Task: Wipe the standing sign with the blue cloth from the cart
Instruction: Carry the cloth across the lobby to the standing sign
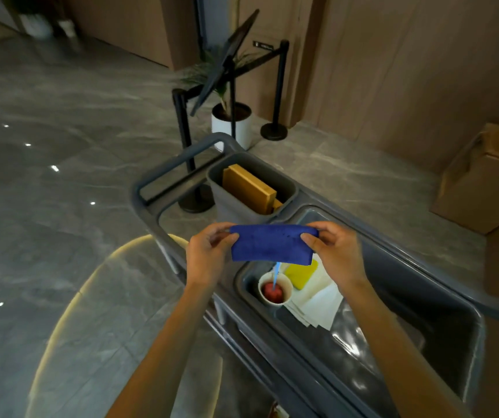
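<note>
A folded blue cloth (271, 243) is stretched flat between both hands, above the grey cart (393, 267). My left hand (207, 251) pinches its left end and my right hand (334, 250) pinches its right end. The standing sign (225, 61), a dark tilted panel on a thin black pole, stands on the floor beyond the cart's far end, seen almost edge-on, well out of arm's reach.
The cart holds a grey bin (230, 203) with a tan box, a paper cup (275, 289), a yellow cloth (301, 274) and white papers (322, 306). Black barrier posts (278, 86), a white planter (224, 125) and a cardboard box (486, 182) stand around the sign.
</note>
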`<state>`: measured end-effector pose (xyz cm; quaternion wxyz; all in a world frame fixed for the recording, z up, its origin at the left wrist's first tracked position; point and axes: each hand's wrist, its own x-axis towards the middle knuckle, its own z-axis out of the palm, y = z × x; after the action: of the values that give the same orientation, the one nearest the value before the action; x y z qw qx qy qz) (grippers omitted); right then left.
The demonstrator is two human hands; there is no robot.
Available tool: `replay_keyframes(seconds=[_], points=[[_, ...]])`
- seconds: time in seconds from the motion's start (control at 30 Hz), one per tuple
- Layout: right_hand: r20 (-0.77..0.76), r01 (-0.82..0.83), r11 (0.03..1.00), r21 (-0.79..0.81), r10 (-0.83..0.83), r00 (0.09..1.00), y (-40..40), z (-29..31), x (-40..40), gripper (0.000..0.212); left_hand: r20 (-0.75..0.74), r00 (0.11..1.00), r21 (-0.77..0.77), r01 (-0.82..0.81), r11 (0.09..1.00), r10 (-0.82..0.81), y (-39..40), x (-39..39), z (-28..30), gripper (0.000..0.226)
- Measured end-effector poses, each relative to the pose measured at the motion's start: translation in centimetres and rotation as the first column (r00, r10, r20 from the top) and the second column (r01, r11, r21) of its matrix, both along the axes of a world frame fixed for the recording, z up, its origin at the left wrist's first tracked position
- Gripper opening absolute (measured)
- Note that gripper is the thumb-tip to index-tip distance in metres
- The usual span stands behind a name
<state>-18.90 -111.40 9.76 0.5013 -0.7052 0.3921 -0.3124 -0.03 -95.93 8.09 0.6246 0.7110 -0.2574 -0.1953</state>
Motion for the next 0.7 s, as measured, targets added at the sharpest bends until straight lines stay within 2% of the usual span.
replay_keyframes(seconds=[0.3,0.5,0.7], points=[[0.006,-0.171,0.985,-0.025,0.171,0.985,8.2,0.1,8.0,0.020,-0.041,0.983,-0.031,-0.180,0.983,0.179,10.9,5.5,-0.6,0.034],[-0.027,-0.315,0.948,-0.032,0.315,0.949,14.2,-0.1,12.8,0.025,-0.075,0.943,-0.011,-0.327,0.945,0.325,18.9,7.4,-1.0,0.017],[-0.031,-0.483,0.875,-0.021,0.483,0.875,19.2,-0.3,17.7,0.022,-0.074,0.866,0.007,-0.495,0.869,0.494,25.9,8.0,-1.0,0.029]])
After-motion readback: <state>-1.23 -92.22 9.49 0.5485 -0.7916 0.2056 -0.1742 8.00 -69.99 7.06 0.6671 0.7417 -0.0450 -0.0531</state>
